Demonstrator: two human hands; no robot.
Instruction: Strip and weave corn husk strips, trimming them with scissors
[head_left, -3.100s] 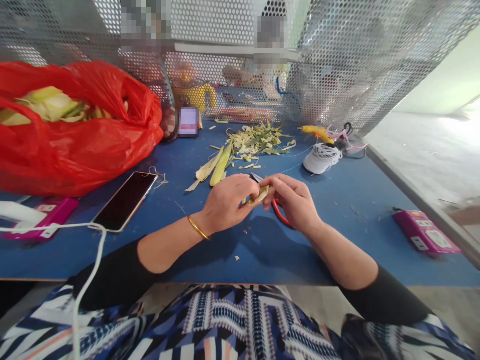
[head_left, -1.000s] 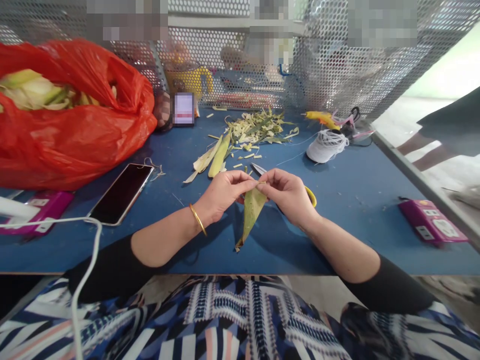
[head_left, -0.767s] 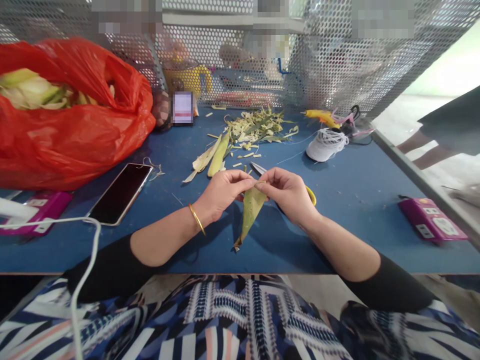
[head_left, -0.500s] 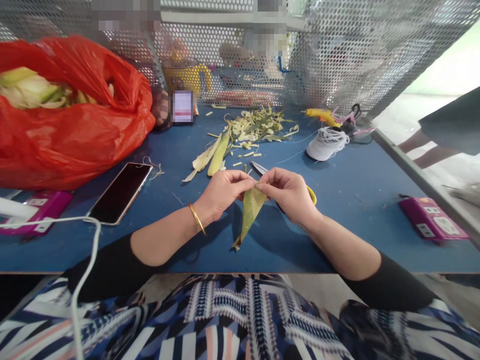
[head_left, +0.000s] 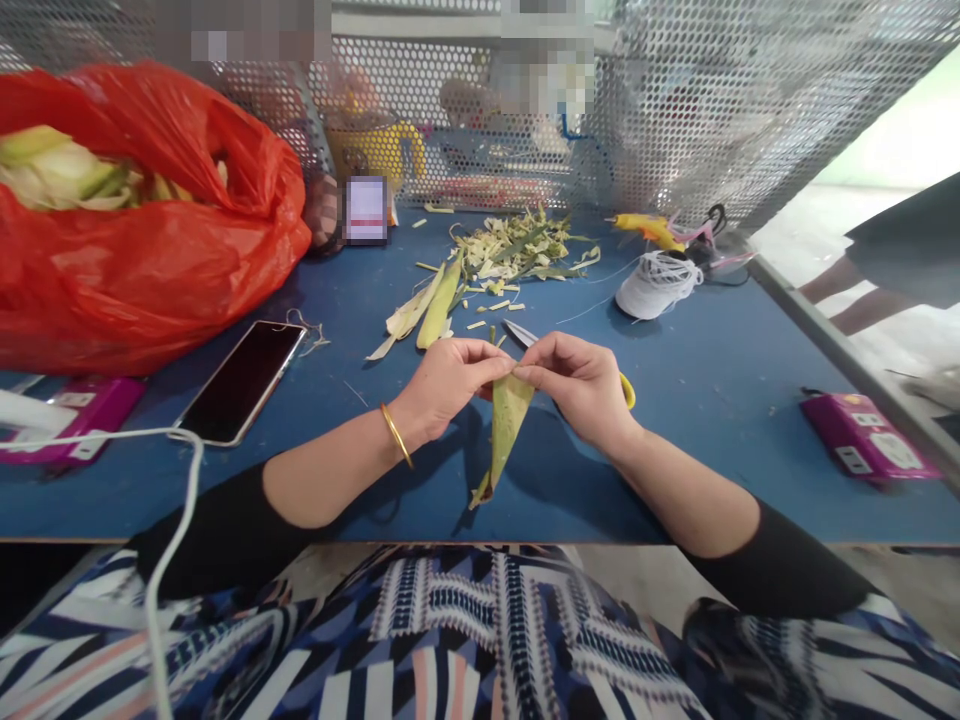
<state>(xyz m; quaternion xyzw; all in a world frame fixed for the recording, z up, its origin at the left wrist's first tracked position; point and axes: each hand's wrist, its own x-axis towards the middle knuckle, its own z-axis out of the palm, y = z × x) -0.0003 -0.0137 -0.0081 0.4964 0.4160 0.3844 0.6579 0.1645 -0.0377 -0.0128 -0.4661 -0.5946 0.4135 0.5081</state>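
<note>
A green-yellow corn husk (head_left: 508,425) hangs point-down, its wide top edge pinched between both hands. My left hand (head_left: 455,385) grips that edge from the left, thumb against fingertips. From the right, my right hand (head_left: 581,385) pinches the same edge close beside it. Scissors (head_left: 520,332) lie on the table behind and partly under my right hand; a blade tip and a yellow handle show, the rest is hidden. Farther back are two longer husk pieces (head_left: 439,305) and a heap of husk scraps (head_left: 517,245).
A red plastic bag (head_left: 247,240) of husks fills the left side of the blue table (head_left: 705,400). Nearby are a phone (head_left: 244,385), a white cable (head_left: 187,490), a white string spool (head_left: 656,287), a yellow glue gun (head_left: 649,231) and a purple packet (head_left: 866,435). Another person's legs show at right.
The hanging husk has turned slightly, and its lower tip has shifted a little right. Both hands keep their pinch; the whole view has moved slightly.
</note>
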